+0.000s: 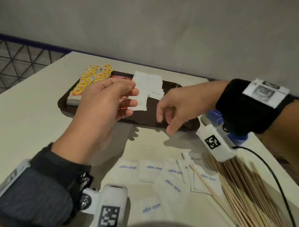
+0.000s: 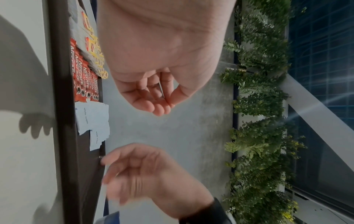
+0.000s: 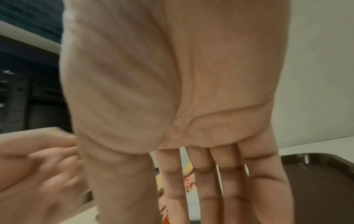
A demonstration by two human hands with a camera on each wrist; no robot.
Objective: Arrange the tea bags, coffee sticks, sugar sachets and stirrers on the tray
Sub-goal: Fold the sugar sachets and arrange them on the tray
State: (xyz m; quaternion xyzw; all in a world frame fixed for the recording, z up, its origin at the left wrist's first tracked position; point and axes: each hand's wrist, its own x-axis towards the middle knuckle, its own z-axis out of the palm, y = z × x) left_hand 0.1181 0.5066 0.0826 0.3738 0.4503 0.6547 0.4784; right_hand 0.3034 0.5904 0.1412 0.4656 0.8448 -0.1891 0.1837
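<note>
A dark brown tray (image 1: 63, 106) holds yellow tea bags (image 1: 90, 78) at its left, red coffee sticks (image 1: 120, 77) beside them and white sugar sachets (image 1: 147, 82) in the middle. More sugar sachets (image 1: 150, 170) lie loose on the table near me, next to a heap of wooden stirrers (image 1: 244, 194). My left hand (image 1: 135, 93) hovers over the tray's front left with curled fingers and the thumb against them. In the left wrist view a thin pale edge shows inside that pinch (image 2: 161, 91); what it is stays unclear. My right hand (image 1: 163, 120) hangs over the tray's front edge, fingers loose and empty.
The tray (image 3: 316, 181) has bare surface at its right end. The cream table (image 1: 33, 117) meets a grey wall behind. A black cable (image 1: 279, 184) runs from my right wrist across the stirrers. A plant hedge (image 2: 258, 121) shows only in the left wrist view.
</note>
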